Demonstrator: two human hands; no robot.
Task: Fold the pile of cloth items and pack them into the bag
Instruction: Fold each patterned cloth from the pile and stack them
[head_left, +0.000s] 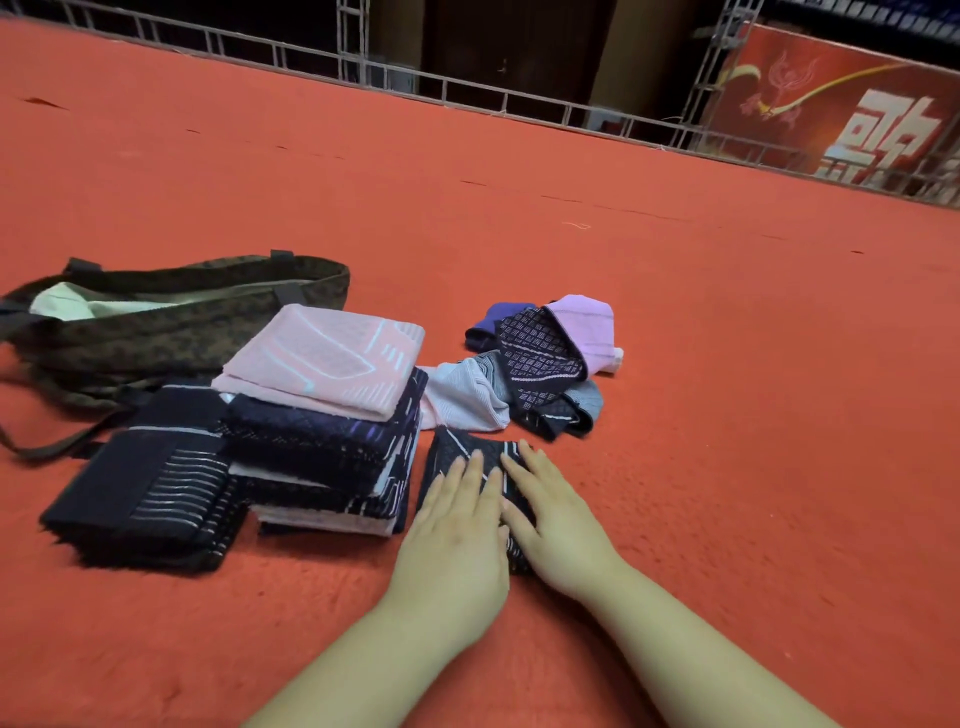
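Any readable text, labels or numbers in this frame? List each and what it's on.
Red banner behind the railing, top right: large white characters, cut off by the frame edge and blurred, not readable.
Folded cloths, loose pile, bag: woven patterns only, no text or labels visible.
Red carpet: no markings.
Nothing else carries writing.

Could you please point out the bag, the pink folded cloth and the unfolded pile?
bag (171, 332), head view, its patterned side wall.
pink folded cloth (322, 358), head view, top face.
unfolded pile (540, 353), head view, dark patterned piece.
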